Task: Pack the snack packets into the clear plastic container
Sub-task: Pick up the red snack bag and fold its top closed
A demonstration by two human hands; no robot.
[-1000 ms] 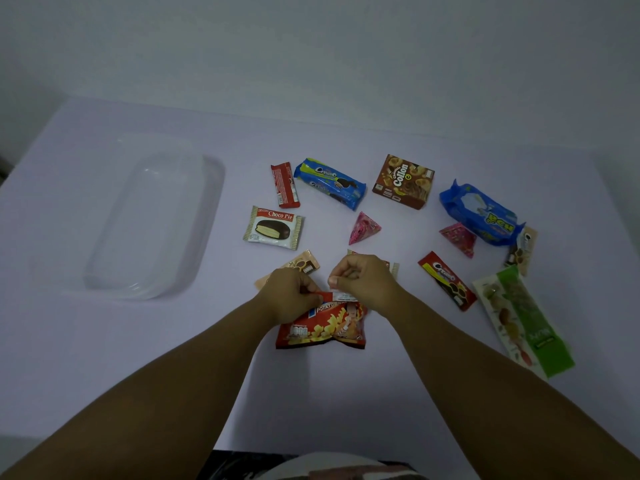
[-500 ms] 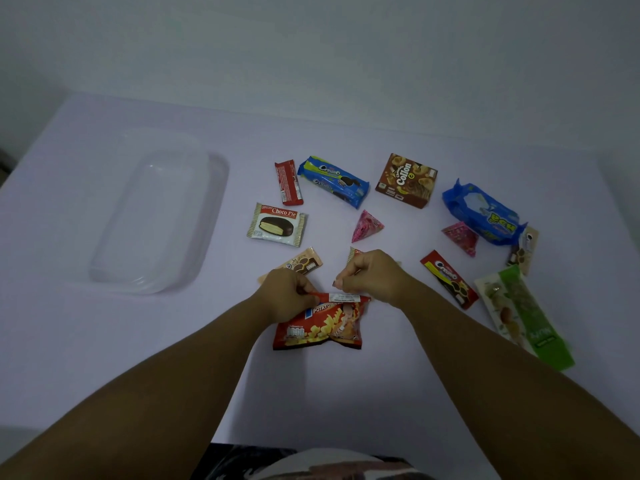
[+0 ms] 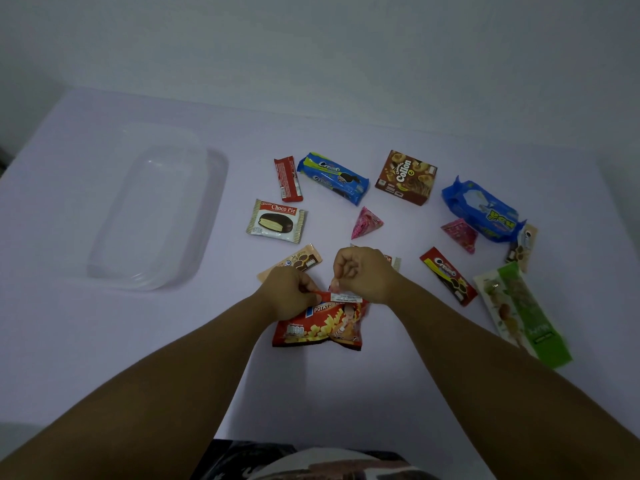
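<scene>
two hands pinch the top edge of a red potato snack packet on a pale worktop.

at far left sits the clear plastic container (image 3: 149, 209), well apart from the snacks. the left hand (image 3: 291, 289) and right hand (image 3: 367, 275), fingers curled, each grip the top of the red potato snack packet (image 3: 322, 327) near the front. further right lie an oreo strip (image 3: 448, 275) and a green packet (image 3: 523, 313).

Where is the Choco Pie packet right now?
In the head view, the Choco Pie packet lies flat on the table, between the clear container on its left and the pink triangular packet on its right.
</scene>
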